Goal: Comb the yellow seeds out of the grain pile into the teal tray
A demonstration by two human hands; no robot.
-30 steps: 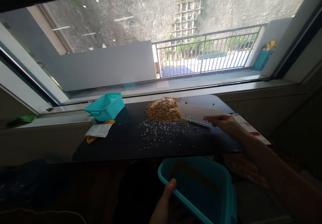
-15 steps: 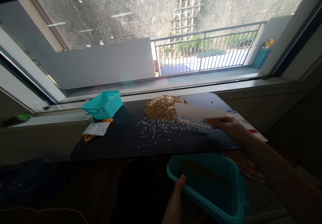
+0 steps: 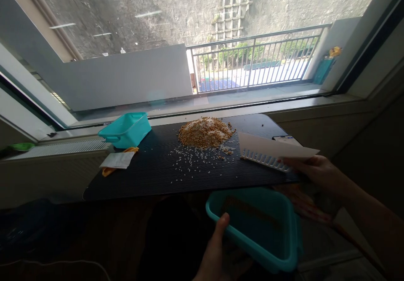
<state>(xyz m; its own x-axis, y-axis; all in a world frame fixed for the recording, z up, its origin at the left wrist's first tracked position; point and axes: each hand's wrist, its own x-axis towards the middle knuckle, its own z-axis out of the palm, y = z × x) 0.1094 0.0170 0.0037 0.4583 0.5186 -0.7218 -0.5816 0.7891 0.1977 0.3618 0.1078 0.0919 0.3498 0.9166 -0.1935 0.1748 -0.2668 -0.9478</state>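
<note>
My left hand (image 3: 217,247) grips the rim of a turquoise plastic bin (image 3: 252,230), tilted just below the table's front edge; its dim inside shows a brownish strip along the far wall. My right hand (image 3: 311,169) pinches a white card with a row of slots along its lower edge (image 3: 268,148), held low over the right part of the dark table (image 3: 151,180). To the left of the card rises a heap of yellow grains mixed with white ones (image 3: 205,132). White rice-like grains (image 3: 195,161) lie scattered in front of the heap.
A second turquoise bin (image 3: 128,131) stands at the table's back left. Beside it lies a white packet (image 3: 117,160) on something orange. A phone (image 3: 285,139) lies behind the card. The window (image 3: 158,74) and sill border the table's far side.
My right hand has drawn the slotted card rightward, away from the heap, leaving a few grains beside it. My left hand still holds the bin. The whole view has shifted slightly.
</note>
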